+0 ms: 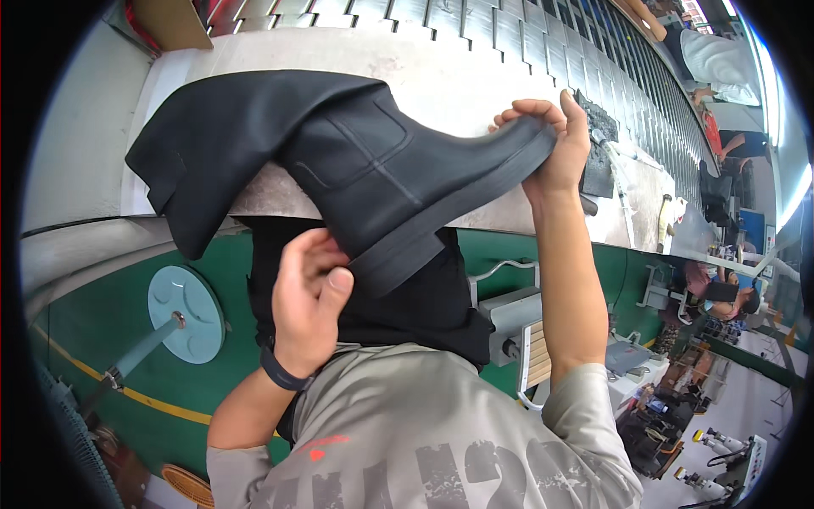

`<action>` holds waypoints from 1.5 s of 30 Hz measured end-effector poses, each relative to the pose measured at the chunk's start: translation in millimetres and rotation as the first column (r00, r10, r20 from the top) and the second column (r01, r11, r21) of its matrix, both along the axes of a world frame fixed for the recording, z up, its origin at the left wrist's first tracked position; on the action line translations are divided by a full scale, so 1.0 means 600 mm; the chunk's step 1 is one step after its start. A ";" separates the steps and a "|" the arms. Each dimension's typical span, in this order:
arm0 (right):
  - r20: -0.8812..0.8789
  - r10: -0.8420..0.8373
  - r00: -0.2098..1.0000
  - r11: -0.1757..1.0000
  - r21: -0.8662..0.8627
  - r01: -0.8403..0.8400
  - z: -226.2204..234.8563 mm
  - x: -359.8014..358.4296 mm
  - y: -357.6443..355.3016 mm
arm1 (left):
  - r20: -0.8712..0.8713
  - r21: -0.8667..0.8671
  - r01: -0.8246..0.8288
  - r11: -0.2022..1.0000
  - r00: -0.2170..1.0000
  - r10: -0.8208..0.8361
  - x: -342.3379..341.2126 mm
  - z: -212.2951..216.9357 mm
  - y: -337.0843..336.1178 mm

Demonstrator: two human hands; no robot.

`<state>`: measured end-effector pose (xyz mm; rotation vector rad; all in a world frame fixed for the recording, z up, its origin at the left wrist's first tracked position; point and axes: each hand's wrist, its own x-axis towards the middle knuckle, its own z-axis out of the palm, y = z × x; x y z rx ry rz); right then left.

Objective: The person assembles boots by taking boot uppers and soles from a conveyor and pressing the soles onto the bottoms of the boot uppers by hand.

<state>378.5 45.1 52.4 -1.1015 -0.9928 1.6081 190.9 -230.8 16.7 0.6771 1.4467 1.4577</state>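
A tall black boot [356,161] lies on its side before me, its soft shaft folded over toward the left and its thick sole facing me. My right hand [555,153] is closed around the toe, thumb up on the far side and fingertips over the upper. At the heel, my left hand [309,297] holds the boot from the near left; its fingers go partly out of sight behind the heel and the thumb points up beside it. A dark band [282,371] circles my left wrist. The boot's heel end juts past the table's near edge.
Under the boot is a pale worktable [462,89], with a slatted metal conveyor [509,34] along its far side. A dark block [597,148] sits right of my right hand. A blue round-based stand [186,314] is at lower left; other people work at far right.
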 end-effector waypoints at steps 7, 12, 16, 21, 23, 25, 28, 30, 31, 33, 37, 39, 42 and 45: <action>-0.389 0.075 0.918 0.995 0.089 -0.043 0.031 0.046 -0.071 | 0.298 0.174 0.208 0.963 0.920 -0.253 -0.012 -0.034 0.009; -0.572 0.366 0.734 0.897 0.427 -0.114 0.069 0.072 -0.113 | 0.181 0.145 0.298 0.944 0.930 -0.321 -0.020 -0.035 -0.045; -0.481 0.438 0.760 0.841 0.518 -0.157 0.087 0.082 -0.142 | 0.250 0.266 0.197 0.944 0.931 -0.264 -0.039 -0.099 -0.098; -0.317 0.472 0.823 0.788 0.570 -0.233 0.108 0.090 -0.165 | -0.082 0.207 0.177 0.962 0.983 -0.163 -0.047 -0.116 -0.129; -0.279 0.484 0.829 0.770 0.586 -0.252 0.107 0.097 -0.172 | -0.030 0.104 0.188 0.977 0.982 -0.186 -0.048 -0.088 -0.117; -0.267 0.484 0.833 0.761 0.599 -0.250 0.105 0.097 -0.168 | -0.229 0.089 0.357 0.930 0.916 -0.329 -0.059 -0.044 -0.077; -0.398 0.593 0.699 0.677 0.717 -0.166 0.113 0.095 -0.168 | -0.460 0.034 0.522 0.853 0.765 -0.450 -0.064 0.058 0.022; -0.451 0.395 0.800 0.900 0.364 -0.240 0.147 0.088 -0.193 | -0.217 0.159 0.300 0.940 0.940 -0.263 -0.076 0.048 0.031; -0.457 0.381 0.803 0.921 0.266 -0.285 0.146 0.086 -0.194 | -0.094 0.216 0.164 0.963 0.985 -0.146 -0.078 0.055 0.038; -0.433 0.395 0.810 0.914 0.101 -0.392 0.135 0.082 -0.202 | -0.318 0.543 0.153 0.826 0.947 0.034 -0.072 0.069 0.036; -0.397 0.542 0.741 0.833 0.138 -0.536 0.124 0.109 -0.215 | -0.117 0.412 0.129 0.902 0.989 -0.088 -0.104 0.046 0.034; -0.473 0.567 0.675 0.814 0.192 -0.549 0.094 0.111 -0.215 | -0.789 0.423 0.464 0.778 0.610 0.065 -0.142 0.034 0.008; -0.508 0.528 0.680 0.831 0.143 -0.538 0.069 0.123 -0.222 | -0.903 0.227 0.646 0.729 0.420 -0.091 -0.166 0.055 0.009; -0.541 0.540 0.644 0.813 0.139 -0.565 0.052 0.129 -0.227 | -0.928 0.138 0.679 0.721 0.343 -0.145 -0.163 0.092 -0.005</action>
